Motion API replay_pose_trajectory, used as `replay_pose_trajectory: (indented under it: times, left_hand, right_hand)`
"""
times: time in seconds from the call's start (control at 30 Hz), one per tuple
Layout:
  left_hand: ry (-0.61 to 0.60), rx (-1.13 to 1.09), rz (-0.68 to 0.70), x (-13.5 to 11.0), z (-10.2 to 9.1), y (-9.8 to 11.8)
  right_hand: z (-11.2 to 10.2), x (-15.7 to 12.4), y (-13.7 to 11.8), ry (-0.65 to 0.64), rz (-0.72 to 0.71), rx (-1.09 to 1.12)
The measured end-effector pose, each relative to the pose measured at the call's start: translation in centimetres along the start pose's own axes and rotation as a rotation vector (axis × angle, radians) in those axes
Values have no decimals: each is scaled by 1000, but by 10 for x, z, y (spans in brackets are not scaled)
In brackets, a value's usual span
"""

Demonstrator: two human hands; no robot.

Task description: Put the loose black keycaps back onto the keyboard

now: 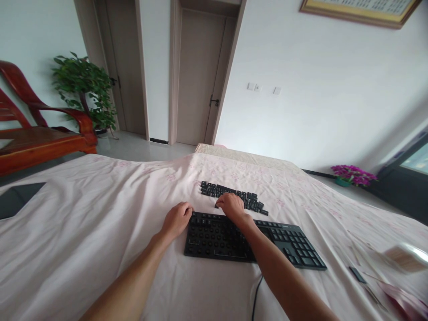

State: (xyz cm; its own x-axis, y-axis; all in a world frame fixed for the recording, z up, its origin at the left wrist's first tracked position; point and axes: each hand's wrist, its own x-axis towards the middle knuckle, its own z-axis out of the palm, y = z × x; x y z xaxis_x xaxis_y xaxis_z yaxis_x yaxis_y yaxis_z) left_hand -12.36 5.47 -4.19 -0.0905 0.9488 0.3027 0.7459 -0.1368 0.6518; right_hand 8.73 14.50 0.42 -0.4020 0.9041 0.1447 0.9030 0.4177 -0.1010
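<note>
A black keyboard (230,255) lies flat on the pale cloth, with many of its keycaps off on the left side and bare key stems showing. My left hand (179,218) is closed at its top left corner, thumb and fingers against the edge. Beyond the keyboard, loose black keycaps (252,203) are laid out in rows. At the near side of these rows, my right hand (231,205) is closed in a pinch, a small dark keycap (216,205) showing at its fingertips. My right forearm crosses over the keyboard and hides part of it.
The keyboard's cable (257,296) runs toward me. On the right lie a small dark strip (357,274), thin sticks or tools, a clear container of sticks (406,257) and a pink cloth (404,301). A dark flat panel (20,199) lies at far left.
</note>
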Motion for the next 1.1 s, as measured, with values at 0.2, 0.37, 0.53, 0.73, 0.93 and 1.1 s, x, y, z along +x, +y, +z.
replay_pose_trajectory:
  times: [0.2,0.37,0.53,0.73,0.93,1.1]
  left_hand:
    - [-7,6,-7,0,-1,1]
    - [-6,6,-6,0,0,0]
    - [-3,9,1,0,0,-1]
    - [-10,12,-2,0,0,-1]
    - [-2,16,-5,-1,0,0]
    - [-5,17,0,-2,-1,0]
  right_hand:
    - [3,-2,-4,-61,9,-31]
    - [1,-1,-8,-68,-6,-46]
    - [-3,-6,-8,-62,-32,-26]
    - [-13,-41,-9,65,-146,174]
    - [-21,-78,-18,75,-253,111]
    - [-22,-86,-24,70,-242,25]
